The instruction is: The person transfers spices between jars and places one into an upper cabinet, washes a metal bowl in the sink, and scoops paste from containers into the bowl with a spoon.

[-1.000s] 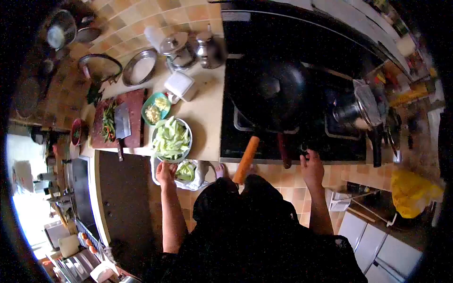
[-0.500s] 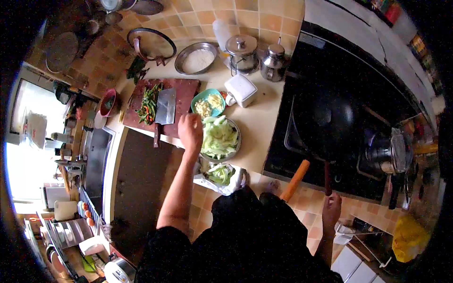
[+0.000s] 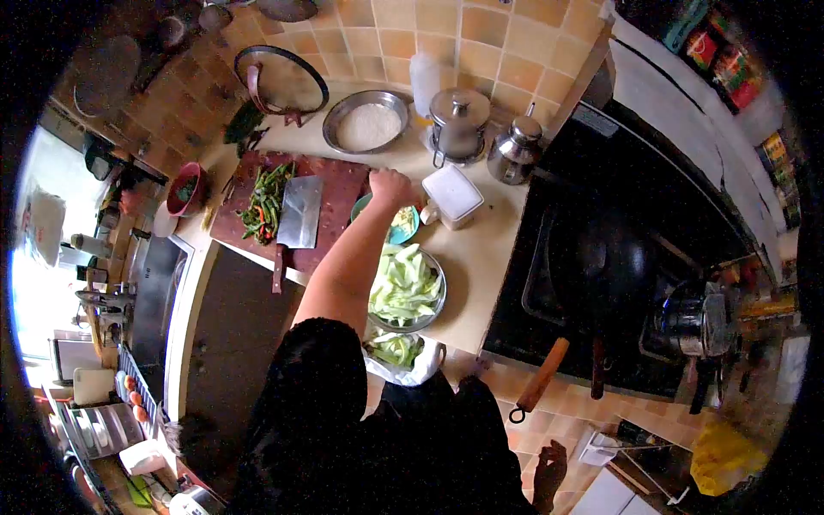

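My left hand [image 3: 392, 186], its fingers curled, is over the far edge of a teal bowl [image 3: 413, 226] of chopped garlic. Its wrist hides part of the bowl, and whatever the fingers hold is hidden. Beside it, a cleaver [image 3: 300, 213] and cut green and red chillies [image 3: 268, 202] lie on a dark red chopping board [image 3: 345, 178]. Nearer me sits a metal bowl of sliced pale green vegetable [image 3: 406, 286]. My right hand [image 3: 549, 472] is low at the right, fingers apart and holding nothing. Above it are a wooden wok handle [image 3: 544, 375] and a dark utensil handle [image 3: 597, 369].
A black wok [image 3: 605, 262] sits on the dark stove [image 3: 515, 318]. Behind the board stand a metal bowl of white powder [image 3: 367, 126], a lidded glass pot [image 3: 459, 129], a metal pot [image 3: 516, 150] and a white container [image 3: 453, 196]. A sink [image 3: 154, 287] is at left.
My left hand has reached farther forward, past the teal bowl. My right hand has let go of the dark utensil handle and dropped toward me. The view has shifted slightly.
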A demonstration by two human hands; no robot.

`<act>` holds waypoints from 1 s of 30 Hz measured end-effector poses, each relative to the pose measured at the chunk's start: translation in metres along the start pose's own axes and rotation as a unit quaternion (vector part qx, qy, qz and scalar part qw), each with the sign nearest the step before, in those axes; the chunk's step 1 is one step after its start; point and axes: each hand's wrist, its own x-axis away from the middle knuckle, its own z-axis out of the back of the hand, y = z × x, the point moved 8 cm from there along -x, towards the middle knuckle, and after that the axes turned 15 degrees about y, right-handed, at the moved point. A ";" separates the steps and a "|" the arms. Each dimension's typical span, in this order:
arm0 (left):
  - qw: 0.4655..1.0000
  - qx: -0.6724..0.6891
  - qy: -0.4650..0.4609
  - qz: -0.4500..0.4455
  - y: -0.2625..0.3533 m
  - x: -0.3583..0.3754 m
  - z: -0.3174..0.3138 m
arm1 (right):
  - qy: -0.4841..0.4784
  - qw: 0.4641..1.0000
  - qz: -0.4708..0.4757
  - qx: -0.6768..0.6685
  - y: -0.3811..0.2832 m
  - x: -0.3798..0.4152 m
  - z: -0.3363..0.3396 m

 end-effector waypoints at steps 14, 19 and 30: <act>0.985 0.104 -0.044 0.132 -0.026 -0.013 -0.014 | -0.044 0.998 -0.027 -0.038 -0.040 0.014 -0.011; 0.954 0.224 0.004 0.201 -0.042 -0.021 -0.024 | -0.036 0.996 -0.024 -0.072 -0.027 0.018 -0.016; 0.780 0.402 0.432 0.207 -0.100 0.003 0.039 | 0.043 0.996 0.083 -0.010 -0.060 -0.021 0.001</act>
